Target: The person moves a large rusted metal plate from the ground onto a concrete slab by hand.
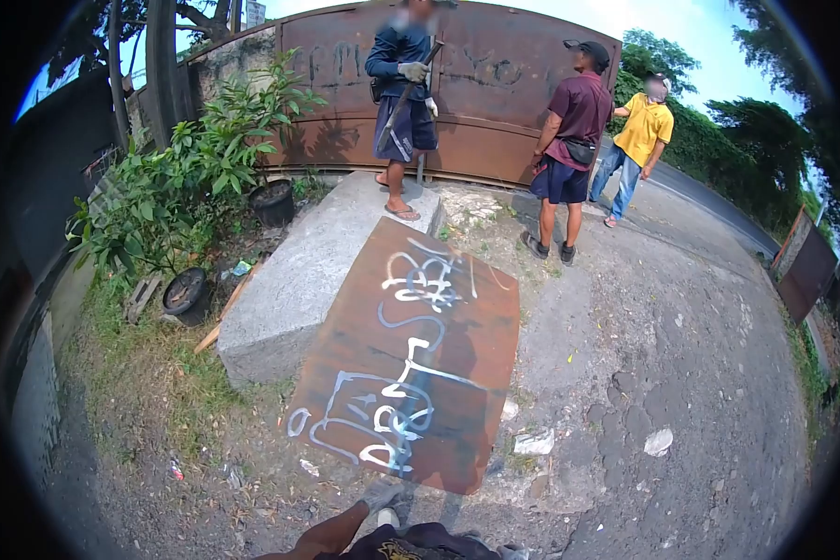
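A large rusty metal sheet (pixel 476 392) with white and blue painted scrawl lies in front of me, its far end against a concrete slab (pixel 280 308). My left arm reaches down at the bottom of the head view. My left hand (pixel 380 496), in a greyish glove, is right by the near edge of the sheet; its fingers are too small and blurred to make out. A pale shoe tip (pixel 387 516) shows just below it. My right hand does not show.
On the slab stands a gloved person (pixel 403 93) holding a long bar (pixel 409 98). Two more people, in a maroon shirt (pixel 569 140) and a yellow shirt (pixel 648 123), stand at right. A rusty gate (pixel 495 112) closes the back; potted plants (pixel 189 297) stand left. Rubble (pixel 658 442) dots the ground.
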`<state>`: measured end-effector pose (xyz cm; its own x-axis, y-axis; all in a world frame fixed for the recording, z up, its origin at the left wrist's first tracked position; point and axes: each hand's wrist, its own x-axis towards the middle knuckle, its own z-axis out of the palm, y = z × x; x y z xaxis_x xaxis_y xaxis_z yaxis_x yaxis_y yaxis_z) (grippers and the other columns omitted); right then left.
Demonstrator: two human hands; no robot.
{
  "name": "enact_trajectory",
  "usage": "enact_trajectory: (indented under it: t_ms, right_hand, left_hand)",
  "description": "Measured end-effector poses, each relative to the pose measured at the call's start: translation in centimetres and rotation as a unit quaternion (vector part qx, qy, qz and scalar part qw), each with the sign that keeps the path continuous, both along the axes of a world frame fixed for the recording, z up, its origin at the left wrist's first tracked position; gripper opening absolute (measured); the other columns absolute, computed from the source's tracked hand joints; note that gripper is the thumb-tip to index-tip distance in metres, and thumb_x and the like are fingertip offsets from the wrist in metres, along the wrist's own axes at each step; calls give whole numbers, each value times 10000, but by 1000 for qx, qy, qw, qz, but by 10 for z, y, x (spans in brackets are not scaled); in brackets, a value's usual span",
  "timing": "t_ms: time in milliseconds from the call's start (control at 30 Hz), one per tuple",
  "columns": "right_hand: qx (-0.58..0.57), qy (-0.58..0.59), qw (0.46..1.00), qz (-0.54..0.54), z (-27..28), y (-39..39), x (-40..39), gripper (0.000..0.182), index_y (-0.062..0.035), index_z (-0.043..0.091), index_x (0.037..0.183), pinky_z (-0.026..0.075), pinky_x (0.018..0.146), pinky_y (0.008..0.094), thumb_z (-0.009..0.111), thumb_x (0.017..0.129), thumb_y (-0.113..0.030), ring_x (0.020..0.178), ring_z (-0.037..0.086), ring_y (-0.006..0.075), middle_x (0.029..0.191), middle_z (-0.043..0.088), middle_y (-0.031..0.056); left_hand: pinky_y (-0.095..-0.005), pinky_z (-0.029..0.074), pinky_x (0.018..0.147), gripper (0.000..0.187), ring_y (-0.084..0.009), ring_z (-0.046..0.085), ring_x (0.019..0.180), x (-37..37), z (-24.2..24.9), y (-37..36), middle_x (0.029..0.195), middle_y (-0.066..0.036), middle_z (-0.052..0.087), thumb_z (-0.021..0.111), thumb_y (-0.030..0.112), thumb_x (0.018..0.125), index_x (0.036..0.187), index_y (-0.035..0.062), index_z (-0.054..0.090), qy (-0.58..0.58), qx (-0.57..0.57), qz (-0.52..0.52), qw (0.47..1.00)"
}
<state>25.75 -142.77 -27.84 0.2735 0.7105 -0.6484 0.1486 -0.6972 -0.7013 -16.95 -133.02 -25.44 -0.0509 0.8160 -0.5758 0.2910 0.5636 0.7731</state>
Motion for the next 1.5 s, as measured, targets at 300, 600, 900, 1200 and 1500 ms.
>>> enact_trajectory:
  t_ms: [300,600,900,1200,1500]
  right_hand:
    - [17,-93,982,161,11,45,-43,443,18,659,1120,552,736,333,722,832,-313,815,674,216,927,704,136]
    - [16,-160,955,248,20,55,-59,483,3,740,1072,549,886,356,718,781,-383,956,717,272,1011,747,181]
    - [2,-170,967,190,51,34,-84,483,-2,742,1078,546,888,350,732,781,-383,972,713,263,1022,748,171]
    - [100,-189,964,158,26,1,-73,371,8,756,902,545,717,340,690,839,-352,763,705,186,827,748,126]
    - [93,-174,979,-49,4,-30,-51,325,65,707,996,556,603,317,695,839,-218,656,688,179,785,718,133]
  left_hand:
    - [-287,373,446,275,-116,519,484,-44,-33,-28,588,-27,603,656,259,837,654,54,655,30,-24,-26,999]
    - [-306,413,465,230,-144,556,518,-50,-7,-43,635,-52,636,653,211,832,728,10,692,4,-58,4,998]
    - [-285,442,486,208,-154,585,565,-58,-12,-25,689,-67,634,653,194,881,788,9,672,-72,-68,53,994]
    - [-284,410,470,173,-152,557,538,-58,-20,-12,676,-53,610,651,183,876,775,44,631,-108,-94,35,989]
    - [-264,331,421,249,-114,497,471,-40,15,-11,605,-18,566,668,228,865,676,81,598,-153,-121,34,980]
